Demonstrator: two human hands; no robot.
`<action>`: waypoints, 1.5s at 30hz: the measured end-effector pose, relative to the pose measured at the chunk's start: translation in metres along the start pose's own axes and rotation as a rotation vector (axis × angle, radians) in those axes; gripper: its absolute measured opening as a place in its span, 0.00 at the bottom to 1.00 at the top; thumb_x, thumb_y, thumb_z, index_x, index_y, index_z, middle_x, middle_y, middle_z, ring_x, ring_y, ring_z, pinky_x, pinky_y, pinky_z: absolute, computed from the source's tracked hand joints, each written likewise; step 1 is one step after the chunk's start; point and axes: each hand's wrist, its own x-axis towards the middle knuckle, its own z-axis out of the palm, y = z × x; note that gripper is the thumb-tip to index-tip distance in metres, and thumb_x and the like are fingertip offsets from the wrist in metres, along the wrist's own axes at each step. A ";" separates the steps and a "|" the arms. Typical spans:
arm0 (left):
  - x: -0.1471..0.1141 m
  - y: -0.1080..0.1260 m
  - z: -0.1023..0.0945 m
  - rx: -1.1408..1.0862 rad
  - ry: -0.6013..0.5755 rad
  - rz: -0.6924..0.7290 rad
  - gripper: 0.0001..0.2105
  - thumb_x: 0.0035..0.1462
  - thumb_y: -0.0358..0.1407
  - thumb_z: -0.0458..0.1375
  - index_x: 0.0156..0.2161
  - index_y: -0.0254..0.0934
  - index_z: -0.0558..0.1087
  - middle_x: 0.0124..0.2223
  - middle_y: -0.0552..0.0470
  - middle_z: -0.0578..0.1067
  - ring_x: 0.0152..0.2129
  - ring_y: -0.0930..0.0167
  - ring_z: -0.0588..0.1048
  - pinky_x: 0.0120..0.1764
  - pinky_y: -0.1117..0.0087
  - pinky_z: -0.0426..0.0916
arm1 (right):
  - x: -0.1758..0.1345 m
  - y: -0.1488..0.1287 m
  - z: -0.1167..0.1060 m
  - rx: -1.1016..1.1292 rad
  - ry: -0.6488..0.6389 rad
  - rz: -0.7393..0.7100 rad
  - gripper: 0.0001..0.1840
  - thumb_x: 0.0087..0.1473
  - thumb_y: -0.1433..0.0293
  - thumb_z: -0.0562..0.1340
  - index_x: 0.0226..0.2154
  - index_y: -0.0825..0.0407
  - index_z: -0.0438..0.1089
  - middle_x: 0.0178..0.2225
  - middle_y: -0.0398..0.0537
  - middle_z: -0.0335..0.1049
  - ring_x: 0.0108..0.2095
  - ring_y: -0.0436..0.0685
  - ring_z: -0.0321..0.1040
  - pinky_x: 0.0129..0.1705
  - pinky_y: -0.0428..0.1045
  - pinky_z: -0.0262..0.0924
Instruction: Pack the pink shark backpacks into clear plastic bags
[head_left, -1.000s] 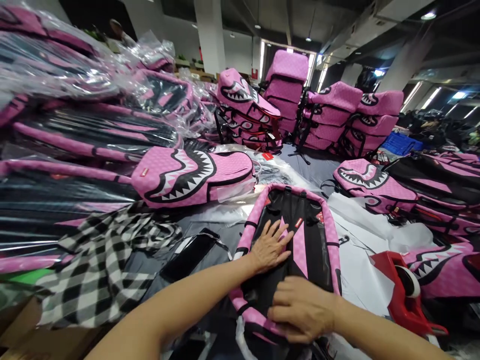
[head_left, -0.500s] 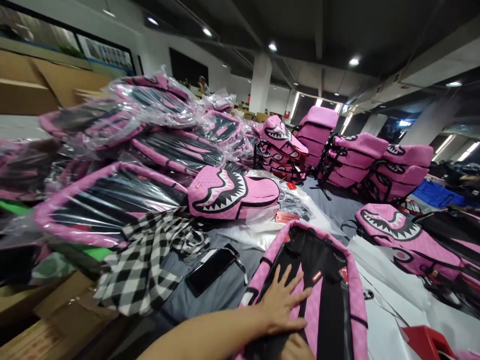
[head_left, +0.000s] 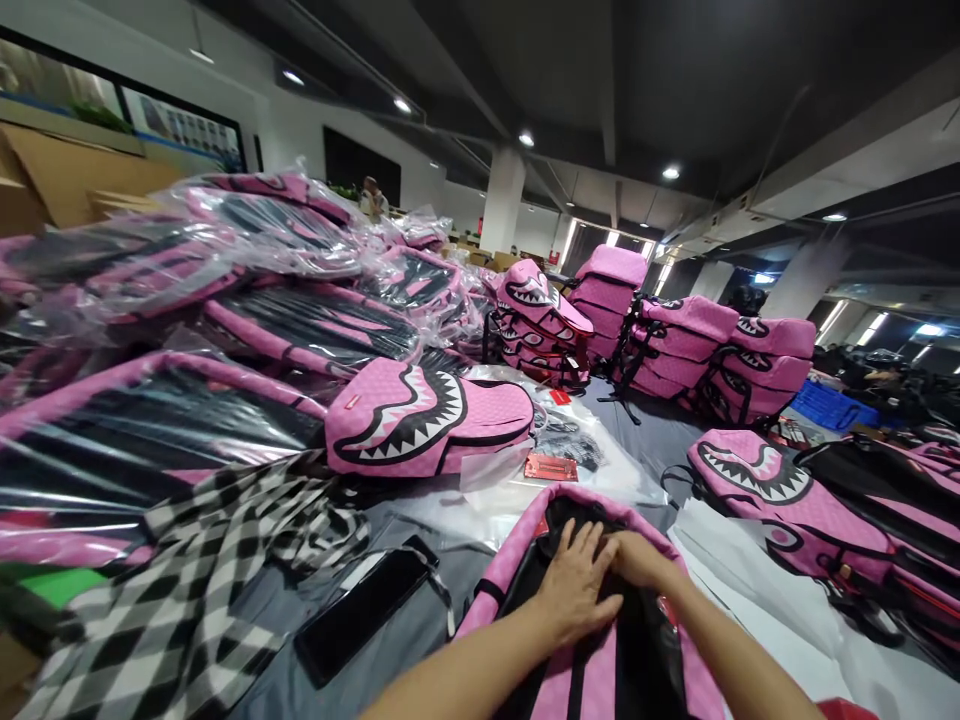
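Observation:
A pink and black backpack [head_left: 559, 680] lies in front of me with its black back panel and pink stripes facing up. My left hand [head_left: 576, 585] rests flat on the upper part of that panel, fingers spread. Close against it, my right hand [head_left: 637, 558] is bent inward with curled fingers near the top of the backpack; its fingertips are partly hidden, and what they hold, if anything, does not show. Just beyond the backpack are a red tag [head_left: 551, 467] and clear plastic. Another pink backpack with a shark-mouth print [head_left: 427, 420] lies behind.
Plastic-wrapped backpacks [head_left: 300, 320] are heaped at the left. A checked cloth [head_left: 202, 580] and a black phone [head_left: 367, 610] lie nearer. Stacked pink backpacks [head_left: 679, 345] stand at the back, with a blue crate [head_left: 832, 405] beyond. White sheets [head_left: 750, 590] lie at the right.
My right hand has moved from the bottom edge up to the top of the backpack, beside my left hand. My left hand has shifted toward the backpack's top. The view has turned slightly.

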 end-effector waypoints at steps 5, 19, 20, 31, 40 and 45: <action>-0.004 -0.027 0.049 -0.021 0.043 -0.014 0.37 0.62 0.58 0.54 0.72 0.54 0.50 0.75 0.41 0.39 0.71 0.46 0.45 0.65 0.33 0.46 | 0.089 0.056 -0.042 0.095 0.025 0.243 0.12 0.66 0.70 0.54 0.37 0.54 0.72 0.29 0.44 0.75 0.26 0.50 0.73 0.31 0.45 0.67; -0.006 -0.056 0.108 0.372 0.315 0.139 0.34 0.65 0.51 0.54 0.72 0.50 0.52 0.69 0.40 0.63 0.64 0.50 0.64 0.64 0.45 0.53 | 0.193 0.084 0.075 -0.020 -0.042 0.351 0.17 0.64 0.61 0.64 0.51 0.53 0.70 0.52 0.52 0.71 0.50 0.60 0.71 0.51 0.60 0.69; -0.006 -0.055 0.107 0.359 0.329 0.146 0.36 0.63 0.56 0.53 0.72 0.49 0.52 0.69 0.39 0.63 0.64 0.49 0.63 0.64 0.44 0.52 | 0.191 0.082 0.076 -0.018 -0.054 0.351 0.16 0.64 0.61 0.63 0.50 0.53 0.71 0.50 0.51 0.72 0.48 0.58 0.71 0.50 0.59 0.70; -0.005 -0.054 0.111 0.304 0.346 0.143 0.42 0.57 0.65 0.52 0.71 0.49 0.55 0.69 0.38 0.64 0.64 0.47 0.61 0.64 0.44 0.50 | 0.180 0.081 0.069 -0.030 -0.060 0.344 0.16 0.57 0.58 0.68 0.41 0.53 0.72 0.40 0.49 0.74 0.38 0.55 0.71 0.38 0.49 0.63; -0.005 -0.043 0.092 0.349 0.366 0.108 0.41 0.56 0.65 0.53 0.69 0.48 0.59 0.69 0.39 0.63 0.65 0.49 0.58 0.65 0.46 0.40 | 0.189 0.085 0.077 -0.015 -0.055 0.213 0.08 0.61 0.62 0.63 0.36 0.50 0.71 0.39 0.46 0.73 0.41 0.56 0.68 0.42 0.50 0.60; -0.001 -0.040 0.080 0.396 0.436 0.121 0.38 0.56 0.66 0.52 0.66 0.48 0.64 0.66 0.39 0.67 0.65 0.51 0.58 0.66 0.48 0.30 | 0.190 0.081 0.077 0.007 -0.106 0.112 0.10 0.54 0.64 0.69 0.34 0.52 0.71 0.35 0.43 0.72 0.35 0.53 0.68 0.38 0.48 0.60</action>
